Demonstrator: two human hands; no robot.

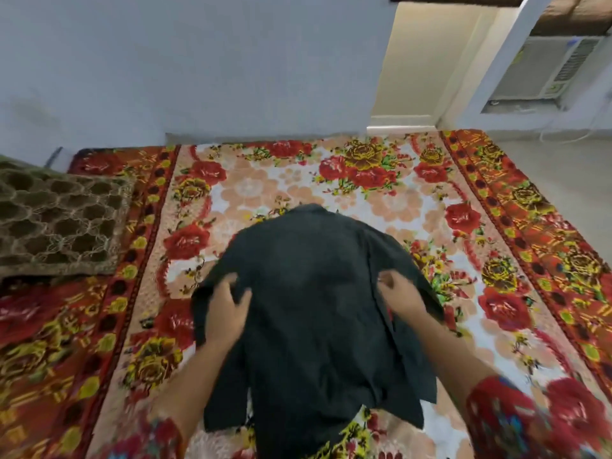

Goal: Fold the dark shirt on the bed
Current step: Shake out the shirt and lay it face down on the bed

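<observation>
The dark shirt point(311, 293) lies lengthwise on the bed, spread over the flowered blanket point(374, 200), its near end hanging toward me. My left hand point(225, 309) grips a bunch of the cloth at the shirt's left edge. On the right edge my right hand point(400, 293) pinches the fabric beside a folded-in flap. Both sleeves of the shirt are tucked or draped at the sides and partly hidden.
A brown patterned pillow point(56, 223) lies at the bed's left side. A pale wall point(198, 67) runs behind the bed, with a doorway point(420, 67) at the back right and an air conditioner point(543, 71) beyond it.
</observation>
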